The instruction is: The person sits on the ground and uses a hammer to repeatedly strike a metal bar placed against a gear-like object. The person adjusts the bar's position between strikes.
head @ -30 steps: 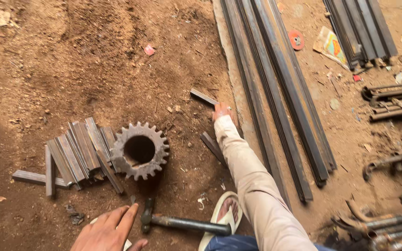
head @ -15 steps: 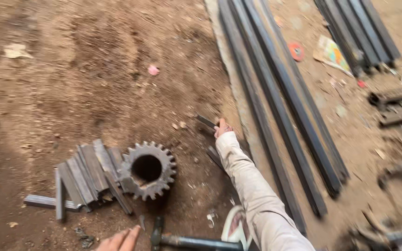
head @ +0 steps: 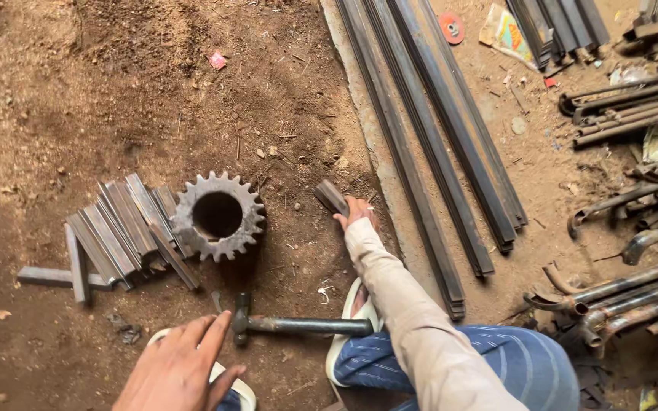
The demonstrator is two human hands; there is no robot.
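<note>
The right hand point(head: 358, 215) reaches out along the dirt floor point(head: 116, 99), its fingers closing on a short metal bar point(head: 331, 196) at their tips, though the grip looks partly hidden. The left hand point(head: 180, 369) hovers with fingers spread apart, holding nothing; just beyond them lies a hammer point(head: 291, 326). Further ahead of those fingers sits a toothed gear point(head: 218, 215), touching a stack of cut bars point(head: 119, 232). Long steel strips point(head: 436, 144) lie to the right of the right hand's fingers.
</note>
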